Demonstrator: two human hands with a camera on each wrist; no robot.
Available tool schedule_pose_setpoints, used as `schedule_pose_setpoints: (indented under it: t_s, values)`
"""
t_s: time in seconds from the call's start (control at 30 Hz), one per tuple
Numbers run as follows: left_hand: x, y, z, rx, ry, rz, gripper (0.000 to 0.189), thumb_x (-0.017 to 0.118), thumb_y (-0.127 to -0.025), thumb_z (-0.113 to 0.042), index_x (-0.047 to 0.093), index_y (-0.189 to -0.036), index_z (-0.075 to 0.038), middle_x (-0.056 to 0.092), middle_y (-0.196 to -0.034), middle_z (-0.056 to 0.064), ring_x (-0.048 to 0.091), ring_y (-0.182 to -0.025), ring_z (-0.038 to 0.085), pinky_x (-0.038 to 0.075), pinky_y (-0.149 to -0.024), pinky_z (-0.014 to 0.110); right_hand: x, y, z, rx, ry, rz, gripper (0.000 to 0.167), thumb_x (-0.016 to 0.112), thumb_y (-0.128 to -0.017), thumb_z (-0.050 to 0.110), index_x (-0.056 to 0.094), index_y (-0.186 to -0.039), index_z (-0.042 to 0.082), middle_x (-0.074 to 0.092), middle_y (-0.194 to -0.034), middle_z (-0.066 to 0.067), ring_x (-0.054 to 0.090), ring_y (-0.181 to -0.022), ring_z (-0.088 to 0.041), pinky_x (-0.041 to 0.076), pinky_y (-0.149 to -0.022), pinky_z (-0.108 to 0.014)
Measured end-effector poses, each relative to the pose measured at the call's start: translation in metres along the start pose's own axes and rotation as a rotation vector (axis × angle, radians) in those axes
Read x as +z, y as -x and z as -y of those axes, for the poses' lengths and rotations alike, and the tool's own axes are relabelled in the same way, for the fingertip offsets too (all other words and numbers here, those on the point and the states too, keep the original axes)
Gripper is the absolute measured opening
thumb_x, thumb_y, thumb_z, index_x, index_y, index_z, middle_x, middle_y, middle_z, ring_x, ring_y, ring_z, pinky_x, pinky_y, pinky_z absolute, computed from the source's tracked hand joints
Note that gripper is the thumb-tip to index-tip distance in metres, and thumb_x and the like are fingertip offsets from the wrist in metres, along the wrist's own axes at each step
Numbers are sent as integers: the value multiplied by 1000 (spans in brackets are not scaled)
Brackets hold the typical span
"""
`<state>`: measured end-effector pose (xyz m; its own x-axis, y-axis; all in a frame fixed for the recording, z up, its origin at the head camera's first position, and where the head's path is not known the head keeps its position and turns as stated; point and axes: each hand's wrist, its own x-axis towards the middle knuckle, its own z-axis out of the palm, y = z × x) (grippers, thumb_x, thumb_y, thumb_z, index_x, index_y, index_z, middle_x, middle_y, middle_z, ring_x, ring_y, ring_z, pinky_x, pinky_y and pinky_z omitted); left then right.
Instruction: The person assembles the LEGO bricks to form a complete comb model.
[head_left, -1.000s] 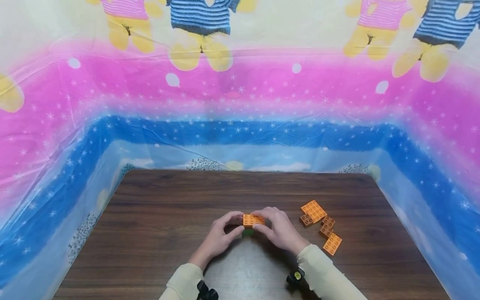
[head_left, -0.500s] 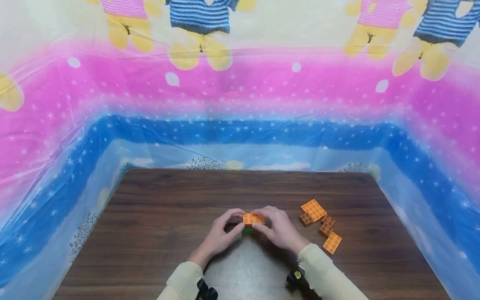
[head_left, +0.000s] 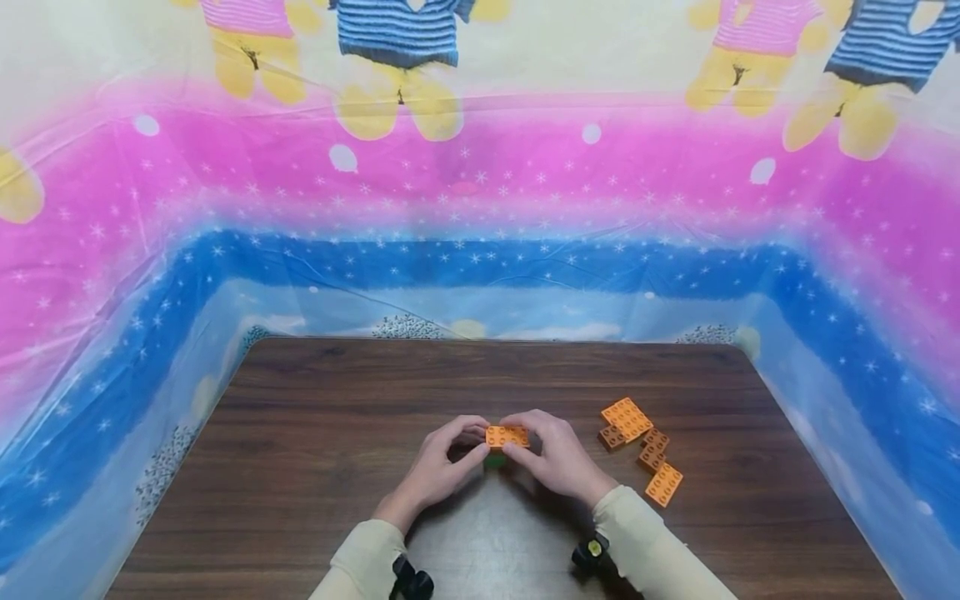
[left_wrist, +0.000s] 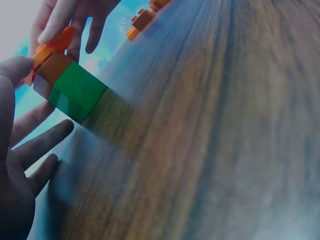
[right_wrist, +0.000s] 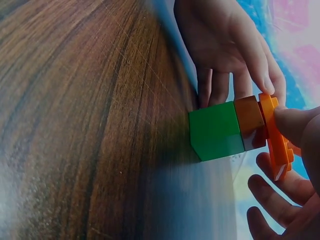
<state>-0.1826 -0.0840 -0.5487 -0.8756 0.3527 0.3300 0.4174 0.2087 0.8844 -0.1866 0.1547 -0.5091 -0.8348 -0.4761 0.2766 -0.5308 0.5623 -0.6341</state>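
Observation:
A small stack stands on the table between my hands: a green block (right_wrist: 217, 132) at the bottom, a brown brick (right_wrist: 250, 112) on it, and a flat orange building brick (head_left: 507, 437) with studs on top. The orange brick looks slightly tilted in the wrist views. My left hand (head_left: 442, 458) pinches its left end, thumb on the near side. At its right end my right hand (head_left: 555, 454) grips it between thumb and fingers. The other fingers of both hands spread around the stack without curling round the green block.
To the right of my right hand lie loose bricks: a large orange one (head_left: 628, 418), a smaller orange one (head_left: 664, 485), a brown one (head_left: 612, 438) and further brown ones (head_left: 653, 451). A printed cloth (head_left: 480, 267) hangs behind the table (head_left: 337, 400).

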Motion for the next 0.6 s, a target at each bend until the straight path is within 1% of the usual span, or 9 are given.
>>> schedule_pose_setpoints:
  t_s: [0.1, 0.23, 0.27, 0.33, 0.37, 0.47, 0.53, 0.6]
  values:
    - [1, 0, -3, 1, 9, -9, 28, 70, -101, -8, 66, -129, -8, 72, -119, 13, 70, -109, 34, 52, -95, 65, 1, 0, 0, 2, -2, -1, 33, 75, -100, 29, 72, -130, 18, 71, -123, 4, 66, -110, -11, 58, -90, -43]
    - [0, 1, -23, -10, 21, -15, 27, 69, -101, -5, 65, -127, -3, 71, -118, 16, 70, -109, 36, 50, -96, 67, 1, -1, 0, 34, 12, 6, 32, 76, -99, 29, 72, -129, 21, 71, -121, 7, 65, -109, -7, 57, -89, -37]
    - [0, 1, -23, -14, 20, -16, 27, 69, -101, -5, 65, -127, -2, 71, -118, 16, 70, -109, 36, 50, -97, 67, 1, -1, 0, 38, 13, 7, 31, 76, -99, 29, 72, -129, 21, 71, -121, 7, 65, -108, -7, 57, -89, -36]
    - [0, 1, -20, -18, 26, -18, 27, 69, -101, -8, 66, -127, -6, 72, -119, 13, 70, -110, 35, 50, -98, 65, 2, -1, 1, 39, 10, 4, 31, 75, -100, 30, 72, -129, 21, 71, -121, 7, 65, -107, -7, 57, -88, -36]
    - [0, 2, -17, -19, 26, -17, 26, 70, -101, -10, 66, -128, -9, 72, -119, 10, 70, -111, 33, 51, -98, 64, 2, 0, 1, 39, 9, 3, 31, 75, -100, 30, 72, -129, 21, 71, -120, 7, 66, -107, -8, 57, -88, -35]
    - [2, 1, 0, -36, 26, -9, 27, 71, -102, -19, 66, -129, -18, 72, -121, 2, 70, -113, 27, 52, -100, 59, 3, 0, 1, 40, 3, 4, 31, 75, -100, 30, 71, -130, 21, 70, -120, 7, 66, -105, -8, 57, -87, -35]
    - [1, 1, 2, -40, 24, -1, 26, 71, -103, -24, 66, -129, -22, 72, -121, -1, 69, -114, 24, 53, -101, 55, 3, 1, 2, 47, 2, 9, 32, 75, -100, 30, 71, -130, 20, 70, -120, 6, 66, -105, -8, 57, -87, -35]
    - [1, 2, 2, -43, 25, 0, 26, 70, -103, -26, 66, -129, -23, 72, -121, -2, 69, -114, 22, 54, -101, 52, 3, 0, 2, 54, 6, 16, 32, 74, -101, 30, 71, -131, 19, 70, -121, 6, 65, -106, -8, 57, -88, -35]
